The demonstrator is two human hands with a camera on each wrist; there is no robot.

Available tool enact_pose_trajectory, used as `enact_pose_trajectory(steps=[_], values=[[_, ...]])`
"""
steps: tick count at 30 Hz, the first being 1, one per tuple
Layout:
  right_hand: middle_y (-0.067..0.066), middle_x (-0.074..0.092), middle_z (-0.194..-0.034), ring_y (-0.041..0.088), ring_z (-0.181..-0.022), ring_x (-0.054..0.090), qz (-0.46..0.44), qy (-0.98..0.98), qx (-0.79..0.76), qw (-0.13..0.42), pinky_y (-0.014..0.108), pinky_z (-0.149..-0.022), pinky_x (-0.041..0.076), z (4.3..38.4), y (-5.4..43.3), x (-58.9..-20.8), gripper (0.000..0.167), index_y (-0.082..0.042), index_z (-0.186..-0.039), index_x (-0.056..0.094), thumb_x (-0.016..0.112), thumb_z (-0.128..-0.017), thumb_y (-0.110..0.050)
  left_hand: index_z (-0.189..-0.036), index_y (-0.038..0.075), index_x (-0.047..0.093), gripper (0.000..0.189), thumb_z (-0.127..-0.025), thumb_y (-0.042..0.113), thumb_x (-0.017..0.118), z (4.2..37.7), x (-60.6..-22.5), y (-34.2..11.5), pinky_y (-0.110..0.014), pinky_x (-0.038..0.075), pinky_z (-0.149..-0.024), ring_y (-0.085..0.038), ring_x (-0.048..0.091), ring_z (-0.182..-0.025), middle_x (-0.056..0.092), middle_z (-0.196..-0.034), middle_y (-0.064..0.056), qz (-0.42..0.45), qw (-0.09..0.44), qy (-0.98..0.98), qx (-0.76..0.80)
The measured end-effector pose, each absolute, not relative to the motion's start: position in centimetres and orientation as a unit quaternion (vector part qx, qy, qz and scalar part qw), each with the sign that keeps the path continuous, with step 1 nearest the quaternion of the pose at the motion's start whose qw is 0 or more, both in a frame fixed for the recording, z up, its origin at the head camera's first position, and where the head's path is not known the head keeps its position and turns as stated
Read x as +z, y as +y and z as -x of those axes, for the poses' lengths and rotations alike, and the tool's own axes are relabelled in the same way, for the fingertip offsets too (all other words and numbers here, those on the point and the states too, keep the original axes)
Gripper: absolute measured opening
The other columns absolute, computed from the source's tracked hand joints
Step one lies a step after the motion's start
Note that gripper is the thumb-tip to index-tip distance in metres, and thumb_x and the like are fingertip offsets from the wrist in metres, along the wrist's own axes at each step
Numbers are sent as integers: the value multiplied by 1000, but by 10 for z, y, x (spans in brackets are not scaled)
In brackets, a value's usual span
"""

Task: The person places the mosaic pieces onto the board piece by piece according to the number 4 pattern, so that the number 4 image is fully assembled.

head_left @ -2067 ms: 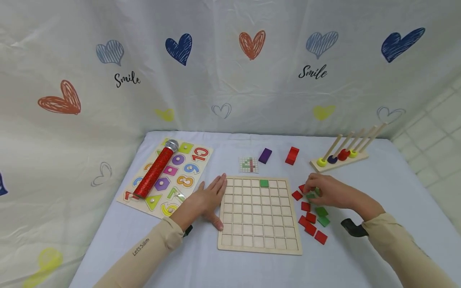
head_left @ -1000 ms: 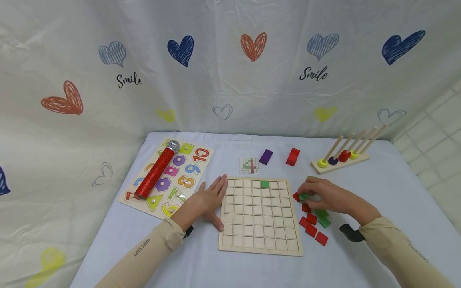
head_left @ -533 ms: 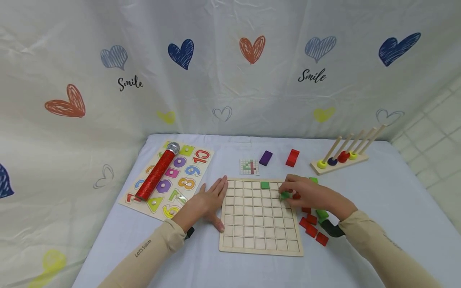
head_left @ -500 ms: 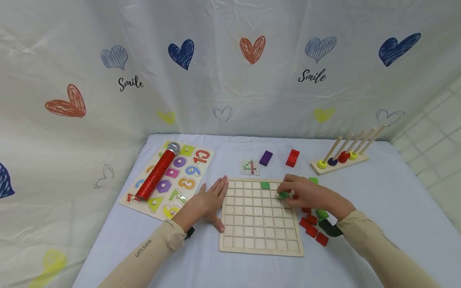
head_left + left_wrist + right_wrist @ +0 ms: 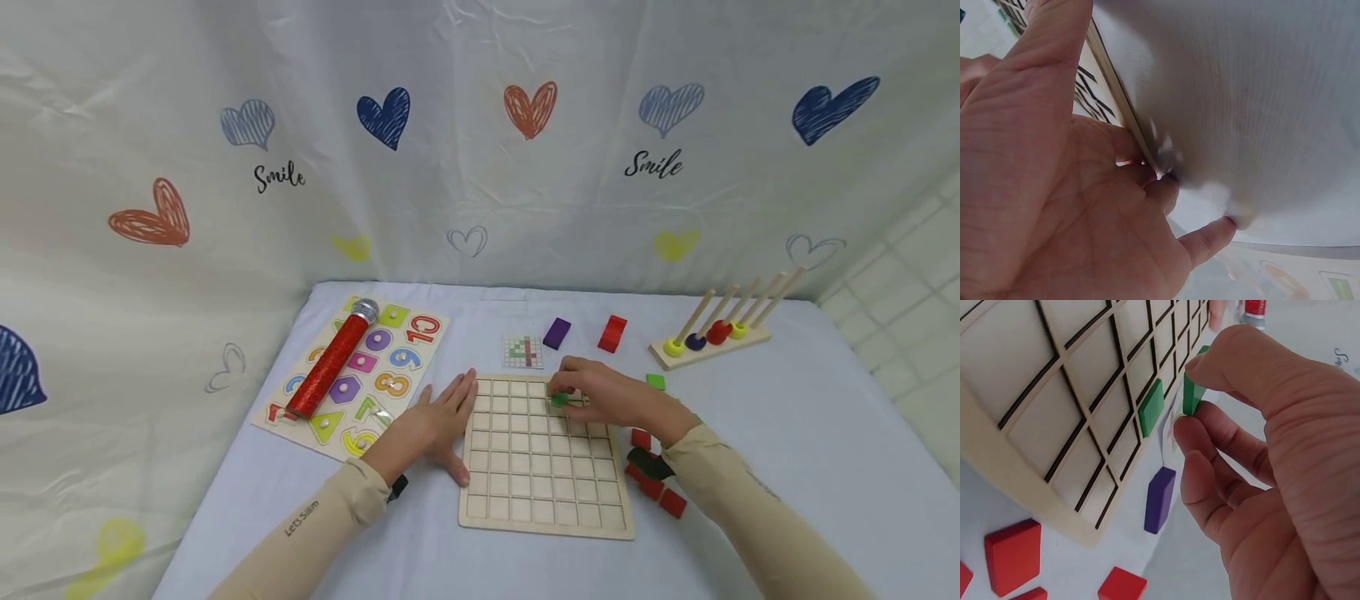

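Note:
My right hand (image 5: 615, 396) pinches a green square tile (image 5: 1192, 387) between thumb and fingers, above the upper rows of the wooden grid board (image 5: 543, 510). A second green tile (image 5: 1151, 407) lies in an edge cell of the board in the right wrist view; the hand covers it in the head view. My left hand (image 5: 429, 429) rests along the board's left edge, fingers spread and thumb pointing down beside the rim. Loose red tiles (image 5: 672, 503) lie right of the board, partly hidden by the right forearm. Another green tile (image 5: 656, 381) lies beyond them.
A small patterned grid card (image 5: 522, 352), a purple block (image 5: 557, 333) and red blocks (image 5: 612, 333) lie behind the board. A peg stand with rings (image 5: 708, 343) stands at back right. At left, a red microphone (image 5: 330, 367) lies on a number puzzle (image 5: 392, 358).
My right hand has picked up a green tile from the loose pile and carried it left, over the board's upper rows. The left hand stays at the board's edge.

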State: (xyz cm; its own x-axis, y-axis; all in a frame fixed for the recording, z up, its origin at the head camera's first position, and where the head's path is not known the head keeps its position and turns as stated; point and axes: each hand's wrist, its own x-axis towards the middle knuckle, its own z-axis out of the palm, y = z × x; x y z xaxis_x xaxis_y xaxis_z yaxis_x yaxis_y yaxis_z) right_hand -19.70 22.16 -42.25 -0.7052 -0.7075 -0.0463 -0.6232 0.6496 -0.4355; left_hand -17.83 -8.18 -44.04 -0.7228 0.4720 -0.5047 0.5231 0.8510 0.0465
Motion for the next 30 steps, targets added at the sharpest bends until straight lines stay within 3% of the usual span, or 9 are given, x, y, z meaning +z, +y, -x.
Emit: enact_pose_trajectory(steps=[7,14,22,30], values=[[4,65,-109,19,-100,66,377,897,-194,124,38,-91,62,203,204,-430,21,-9,-116,77,76,-96,-4,-173,6,2,151,-69,71,90,181,-446,-80,-64,15,-135,-26,-4,-171,-11,-183,-11,-266,262,927,-41],[4,65,-106,14,-92,62,375,899,-183,131,31,-86,59,207,194,-438,13,-12,-109,79,76,-98,-5,-172,5,0,154,-68,70,92,182,-451,-79,-67,17,-134,-28,-4,-171,-13,-182,-12,-274,255,927,-36],[6,68,-98,16,-87,66,397,890,-205,90,24,-77,58,203,193,-442,11,-6,-104,83,80,-94,-3,-173,5,7,149,-68,70,91,175,-439,-79,-63,19,-135,-26,1,-171,-5,-183,-12,-272,244,930,-39],[9,67,-99,16,-87,65,424,885,-180,64,26,-76,58,198,193,-442,14,-3,-107,82,80,-93,0,-172,4,6,149,-70,69,91,177,-445,-82,-64,17,-135,-27,0,-171,-6,-183,-12,-267,245,932,-23]])
